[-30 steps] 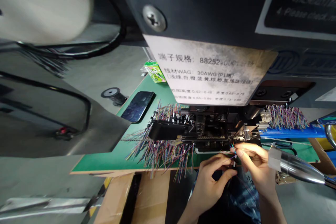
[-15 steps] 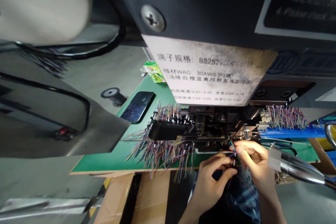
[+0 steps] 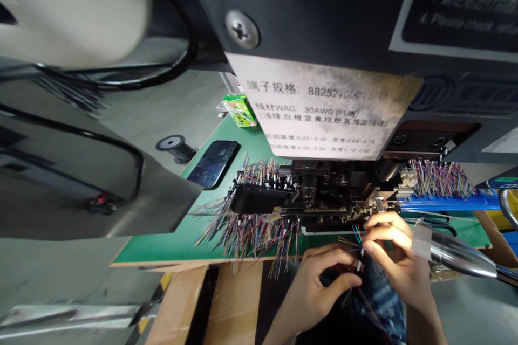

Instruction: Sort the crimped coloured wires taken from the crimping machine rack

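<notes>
Between my two hands is a thin wire bundle (image 3: 360,260) with a white sleeve around it and fine coloured ends fanned out above. My left hand (image 3: 324,280) is closed on the bundle from the left, thumb and fingers near the white sleeve. From the right, my right hand (image 3: 392,245) pinches the wires just below the fanned ends. Both hands are in front of the black crimping machine (image 3: 327,194), apart from its working parts. Part of the bundle trails down over the lap.
Heaps of multicoloured wires (image 3: 251,240) lie left of the machine on the green table (image 3: 162,248), by a phone (image 3: 213,164). More wires (image 3: 441,179) sit on the right. A metal nozzle (image 3: 461,253) juts in near my right wrist. A spool (image 3: 176,148) stands at left.
Both hands have drawn slightly down and away from the machine with the wire bundle. Its coloured ends now spread apart more visibly above the right fingers.
</notes>
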